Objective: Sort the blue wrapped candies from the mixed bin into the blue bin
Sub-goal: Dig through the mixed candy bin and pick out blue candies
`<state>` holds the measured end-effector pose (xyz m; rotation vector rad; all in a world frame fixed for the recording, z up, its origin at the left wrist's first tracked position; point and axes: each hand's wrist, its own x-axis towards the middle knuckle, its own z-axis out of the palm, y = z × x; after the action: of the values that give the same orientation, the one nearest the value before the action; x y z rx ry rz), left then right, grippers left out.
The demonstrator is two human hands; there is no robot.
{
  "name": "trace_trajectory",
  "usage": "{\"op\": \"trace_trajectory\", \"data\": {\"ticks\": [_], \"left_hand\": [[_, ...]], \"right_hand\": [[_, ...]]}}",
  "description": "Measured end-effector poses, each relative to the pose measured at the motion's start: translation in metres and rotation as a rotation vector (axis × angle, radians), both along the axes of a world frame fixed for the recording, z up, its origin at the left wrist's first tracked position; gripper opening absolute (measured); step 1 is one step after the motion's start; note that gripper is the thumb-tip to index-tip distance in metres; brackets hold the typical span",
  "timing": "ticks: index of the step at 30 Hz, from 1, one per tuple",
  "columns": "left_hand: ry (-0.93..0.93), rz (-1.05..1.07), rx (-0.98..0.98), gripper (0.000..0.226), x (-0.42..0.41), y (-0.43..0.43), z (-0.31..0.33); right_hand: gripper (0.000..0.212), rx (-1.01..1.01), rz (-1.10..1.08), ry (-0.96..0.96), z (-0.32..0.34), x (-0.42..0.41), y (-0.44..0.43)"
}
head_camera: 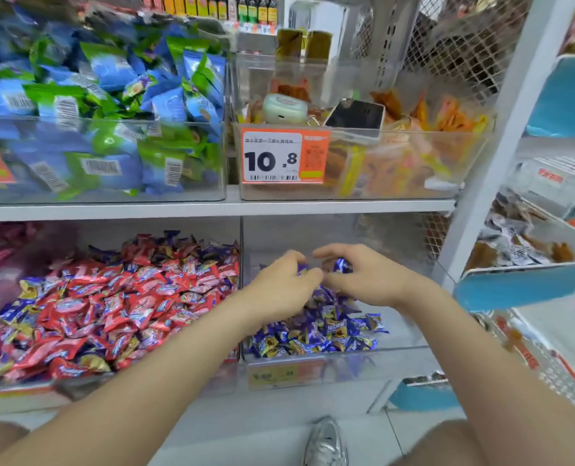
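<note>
the left hand (284, 280) and right hand (363, 279) each pinch shiny, crinkly blue candies (341, 265) over the clear plastic blue bin (404, 331), right of the mixed bin (104, 235).

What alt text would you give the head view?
Left hand and right hand each pinch blue candies over the blue bin. The mixed bin of red and blue candies stands left of it.

Arms outstretched; left hand (284, 285), right hand (368, 280) nearly touching, each clutching blue candies (341, 265).
</note>
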<state>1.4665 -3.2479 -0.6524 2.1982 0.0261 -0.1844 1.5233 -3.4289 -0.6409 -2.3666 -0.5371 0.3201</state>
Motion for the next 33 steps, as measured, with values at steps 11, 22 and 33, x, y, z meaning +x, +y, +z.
{"op": "trace_trajectory", "data": {"ticks": [11, 22, 33], "left_hand": [[-0.438, -0.063, 0.479, 0.011, -0.078, 0.071, 0.028], [0.301, 0.307, 1.087, 0.044, -0.121, 0.206, 0.046], [0.465, 0.047, 0.865, 0.014, -0.130, 0.257, 0.044]], "right_hand": [[0.036, -0.148, 0.100, -0.193, 0.032, -0.043, 0.072], [0.050, -0.344, 0.515, -0.397, 0.018, -0.093, 0.200], [0.078, -0.400, 0.665, -0.571, -0.038, -0.096, 0.313]]}}
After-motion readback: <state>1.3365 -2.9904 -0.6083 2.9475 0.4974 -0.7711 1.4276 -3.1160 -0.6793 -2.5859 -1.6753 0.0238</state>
